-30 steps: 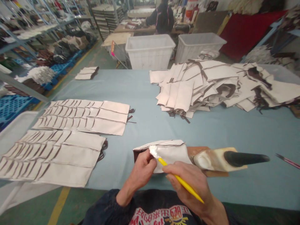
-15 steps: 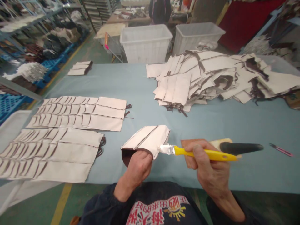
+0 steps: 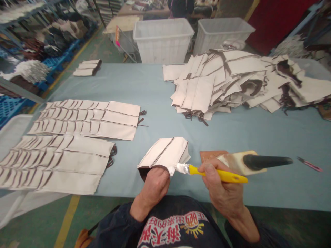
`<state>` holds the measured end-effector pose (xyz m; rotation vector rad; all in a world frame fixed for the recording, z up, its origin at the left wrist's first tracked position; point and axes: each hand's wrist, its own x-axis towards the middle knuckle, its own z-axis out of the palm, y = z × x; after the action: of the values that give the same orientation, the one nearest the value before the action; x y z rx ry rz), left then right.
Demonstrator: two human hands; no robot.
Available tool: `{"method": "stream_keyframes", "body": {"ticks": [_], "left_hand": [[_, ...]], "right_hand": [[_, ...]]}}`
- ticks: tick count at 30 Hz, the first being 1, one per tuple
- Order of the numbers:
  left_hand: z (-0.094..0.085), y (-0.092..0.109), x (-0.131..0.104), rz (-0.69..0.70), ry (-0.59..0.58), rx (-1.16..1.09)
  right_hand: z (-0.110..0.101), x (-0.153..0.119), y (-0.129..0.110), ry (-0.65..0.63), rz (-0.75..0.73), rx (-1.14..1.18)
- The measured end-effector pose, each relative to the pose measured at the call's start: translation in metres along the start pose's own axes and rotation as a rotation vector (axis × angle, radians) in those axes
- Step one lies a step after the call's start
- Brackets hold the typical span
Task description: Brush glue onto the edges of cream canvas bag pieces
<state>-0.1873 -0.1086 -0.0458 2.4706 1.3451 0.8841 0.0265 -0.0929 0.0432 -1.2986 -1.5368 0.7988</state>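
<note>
Right hand [image 3: 225, 191] wraps around the yellow handle of a brush [image 3: 218, 175], its white bristles seeming to touch the edge of a pale fabric piece [image 3: 168, 148]; left hand [image 3: 156, 182] pinches that piece by its dark-trimmed near edge, on the worktop [image 3: 141, 82] right before the person. If the left pinch loosens, the fabric could slide or fold under the brush's push; if the bristles are wet, which I cannot tell, a stroke past the edge could smear the outer face. Just beyond the right hand lie a brown block [image 3: 212, 155] and a pale piece with a black handle [image 3: 267, 160], which the brush or knuckles might knock on a wide swing, being so near. A pink-handled tool [image 3: 311, 165] lies farther right. Pale-blue and smooth, the worktop carries two overlapped rows of similar pieces, a far row [image 3: 116, 119] and a near row [image 3: 85, 172], at the left, and a loose heap [image 3: 232, 79] at the far right, whose uneven pile might slip if bumped. Past the far edge stand two white bins [image 3: 164, 43], with blue pallets [image 3: 15, 108] and green floor [image 3: 33, 220] to the left.
</note>
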Motion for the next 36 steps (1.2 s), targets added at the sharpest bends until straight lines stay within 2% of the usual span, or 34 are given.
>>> {"method": "stream_keyframes", "body": {"ticks": [2, 5, 7, 8, 10, 12, 14, 16, 19, 21, 25, 27, 30, 36], "left_hand": [[0.001, 0.0, 0.001, 0.018, 0.019, -0.004], [0.002, -0.002, 0.002, 0.053, 0.033, -0.032], [0.002, -0.003, 0.003, 0.067, 0.033, -0.049], [0.002, -0.003, 0.004, 0.069, 0.034, -0.052], [0.001, -0.003, 0.006, 0.07, 0.025, -0.056], [-0.001, -0.001, 0.008, 0.079, 0.013, -0.081], [-0.003, 0.002, 0.01, 0.075, -0.018, -0.132], [-0.003, 0.006, 0.012, 0.027, -0.076, -0.225], [0.001, 0.008, 0.012, -0.168, -0.158, -0.495], [0.008, 0.006, 0.01, -0.38, -0.161, -0.737], [0.026, -0.005, 0.002, -0.896, -0.044, -1.311], [0.034, -0.009, -0.002, -1.038, 0.065, -1.533], [0.042, -0.011, -0.003, -1.131, 0.199, -1.58], [0.05, -0.013, -0.002, -1.308, 0.303, -1.295]], "right_hand": [[0.001, 0.001, -0.004, -0.029, -0.05, -0.026], [0.002, -0.002, -0.014, -0.152, -0.106, -0.011], [0.002, -0.005, -0.017, -0.153, -0.061, 0.044], [0.0, -0.006, -0.015, -0.11, -0.008, 0.085], [-0.004, -0.004, -0.007, 0.046, 0.089, 0.191], [-0.008, 0.003, 0.007, 0.177, 0.116, 0.251], [-0.009, 0.013, 0.025, 0.178, 0.087, 0.217], [-0.004, 0.024, 0.047, 0.086, 0.059, 0.134], [0.01, 0.034, 0.079, -0.032, -0.024, 0.057], [0.024, 0.036, 0.096, -0.085, -0.03, 0.053], [0.053, 0.029, 0.116, -0.068, 0.07, 0.172], [0.065, 0.022, 0.122, -0.039, 0.099, 0.209], [0.078, 0.009, 0.129, -0.006, 0.132, 0.24], [0.079, -0.006, 0.134, 0.075, 0.182, 0.27]]}}
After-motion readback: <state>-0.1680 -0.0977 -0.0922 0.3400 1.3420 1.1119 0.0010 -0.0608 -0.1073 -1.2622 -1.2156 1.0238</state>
